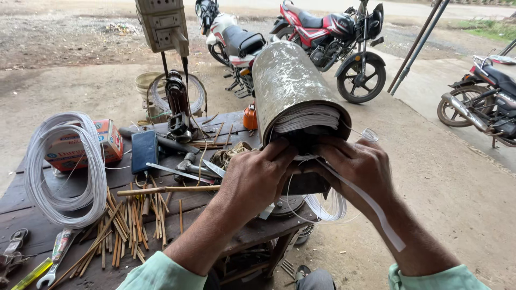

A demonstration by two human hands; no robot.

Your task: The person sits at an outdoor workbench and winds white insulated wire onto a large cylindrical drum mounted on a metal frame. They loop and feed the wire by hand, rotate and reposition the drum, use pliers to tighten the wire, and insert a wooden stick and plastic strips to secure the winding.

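Note:
A large metal cylinder (287,80), a motor stator with white windings at its near end (306,117), lies in front of me on the bench edge. My left hand (257,177) presses its fingers into the near end of the cylinder. My right hand (361,165) works at the same end, fingers closed on a thin white strip (371,207) that trails down over my wrist. Thin white wire loops (330,207) hang below the hands.
The dark wooden bench (32,198) holds a coil of white wire (67,166), bamboo sticks (129,220), a spanner (51,268), scissors (13,249), a cardboard box (80,142) and a winding tool (177,104). Motorcycles (333,37) stand on the dirt yard behind.

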